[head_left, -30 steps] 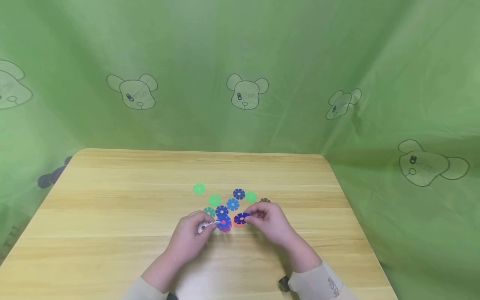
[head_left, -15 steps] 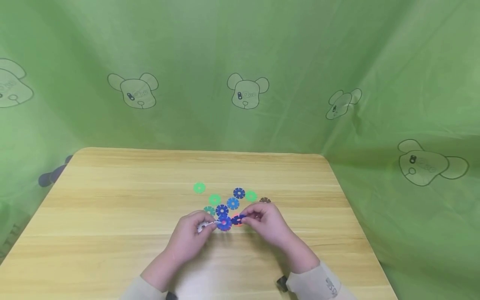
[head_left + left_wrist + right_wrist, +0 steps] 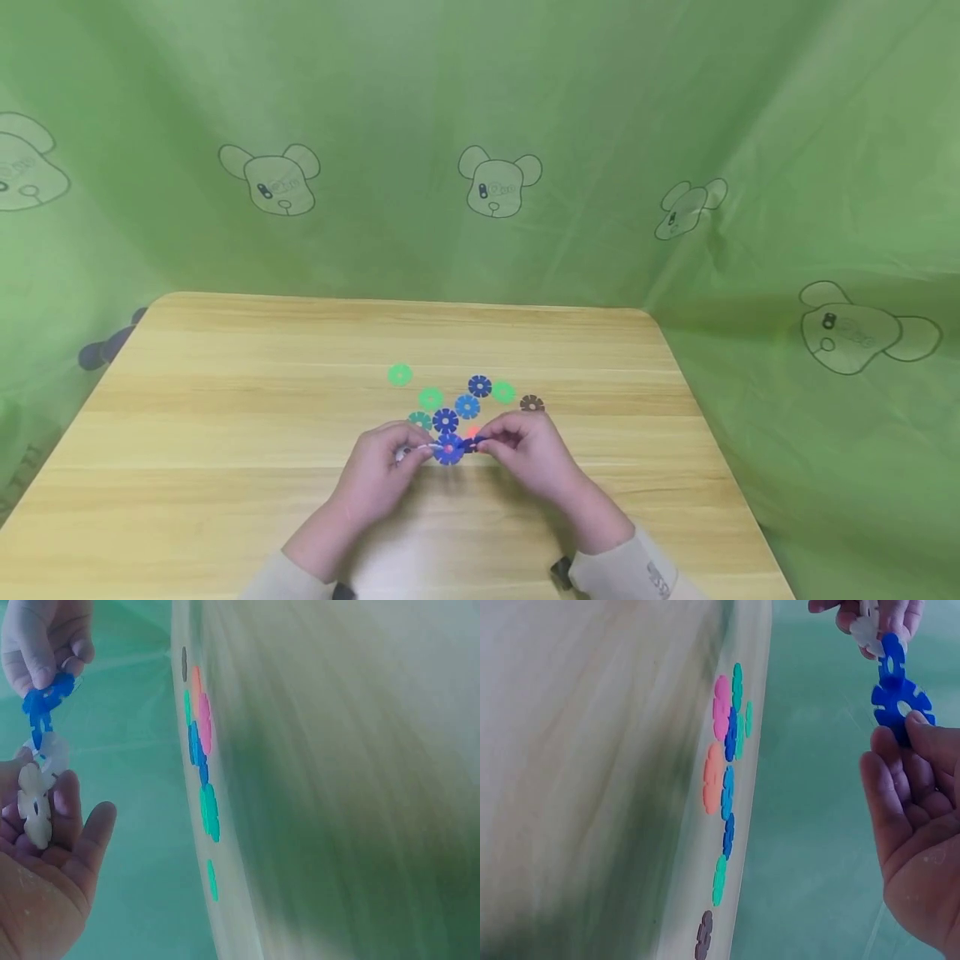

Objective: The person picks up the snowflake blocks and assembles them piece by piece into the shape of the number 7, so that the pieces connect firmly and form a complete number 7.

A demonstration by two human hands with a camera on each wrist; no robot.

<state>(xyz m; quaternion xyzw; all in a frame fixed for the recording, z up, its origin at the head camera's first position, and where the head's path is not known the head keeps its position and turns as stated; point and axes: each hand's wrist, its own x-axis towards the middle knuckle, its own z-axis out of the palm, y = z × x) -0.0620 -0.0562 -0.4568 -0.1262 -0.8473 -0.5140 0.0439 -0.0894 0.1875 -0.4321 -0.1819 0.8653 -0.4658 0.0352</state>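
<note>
Thumb and fingers of my left hand point(image 3: 384, 467) pinch a white slotted plastic disc point(image 3: 35, 806). A paler, translucent disc point(image 3: 54, 756) joins its end, and a blue slotted disc point(image 3: 891, 664) hangs on beyond that. My right hand point(image 3: 536, 454) pinches a second blue slotted disc point(image 3: 889, 709), whose edge meets the first blue one at an angle. Both hands hold this row above the table. Lying below are a pink disc point(image 3: 205, 724) and an orange disc point(image 3: 713, 778); in the head view the hands and row partly cover them.
Flat on the wooden table point(image 3: 225, 500) beyond the hands lie several loose discs: light green point(image 3: 400, 374), teal point(image 3: 419, 421), dark blue point(image 3: 446, 421), lighter blue point(image 3: 467, 407) and brown point(image 3: 532, 403). A green curtain point(image 3: 375, 233) with bear drawings surrounds the table.
My right hand has moved slightly left and turned its blue disc from face-up to nearly edge-on, bringing it against the other blue disc. My left hand has stayed almost still.
</note>
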